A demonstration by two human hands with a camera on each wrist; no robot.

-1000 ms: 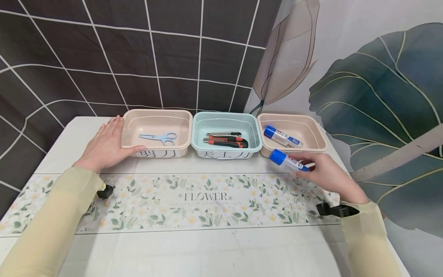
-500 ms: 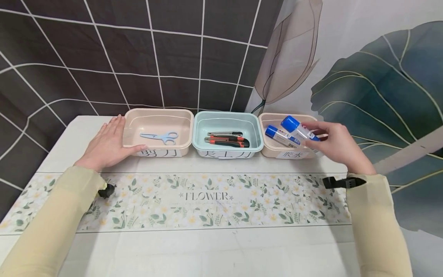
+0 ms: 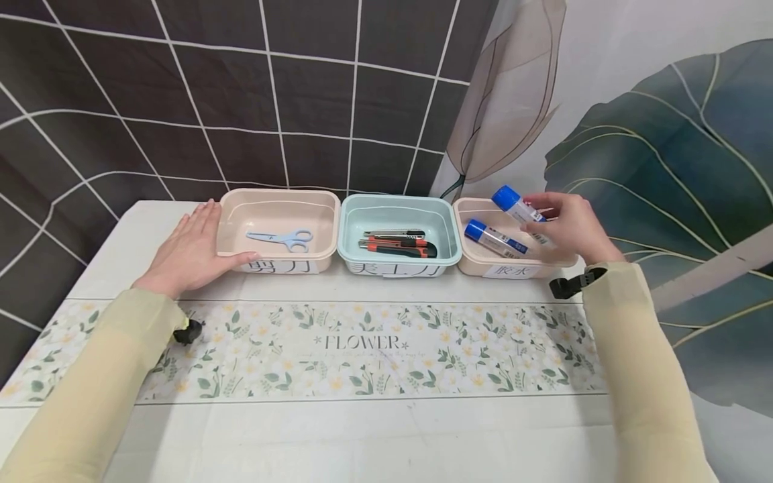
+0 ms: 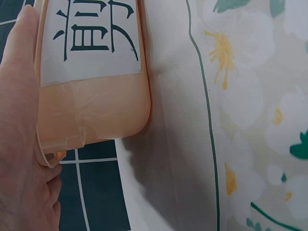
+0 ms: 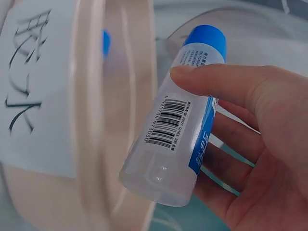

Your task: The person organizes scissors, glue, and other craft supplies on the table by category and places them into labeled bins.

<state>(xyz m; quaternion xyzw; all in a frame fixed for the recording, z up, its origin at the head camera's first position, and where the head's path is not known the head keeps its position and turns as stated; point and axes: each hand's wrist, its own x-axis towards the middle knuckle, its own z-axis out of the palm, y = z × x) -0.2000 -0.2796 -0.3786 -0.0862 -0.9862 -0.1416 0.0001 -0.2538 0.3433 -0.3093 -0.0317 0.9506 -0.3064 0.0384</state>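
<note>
Above the right-hand pink bin (image 3: 474, 206), my right hand (image 3: 570, 225) pinches a clear glue bottle (image 3: 513, 203) with a blue cap. In the right wrist view the thumb lies across the bottle (image 5: 166, 130) near its cap, beside the bin's rim (image 5: 89, 144). A second glue bottle (image 3: 495, 238) lies inside that bin. My left hand (image 3: 187, 251) rests with straight fingers along the left side of the left-hand pink bin (image 3: 278, 195), its thumb at the front rim. Light blue scissors (image 3: 296, 239) lie in this bin. In the left wrist view the bin's labelled front (image 4: 96, 110) shows beside the hand.
Between the pink bins stands a light blue bin (image 3: 447, 231) holding several utility knives (image 3: 401, 250). All three bins stand in a row on a white table (image 3: 302, 436) with a floral band (image 3: 362, 369). A dark gridded cloth (image 3: 314, 94) hangs behind.
My right hand has carried the glue bottle from in front of the right-hand bin up and back, over the bin. The left hand has stayed in place at the left-hand bin.
</note>
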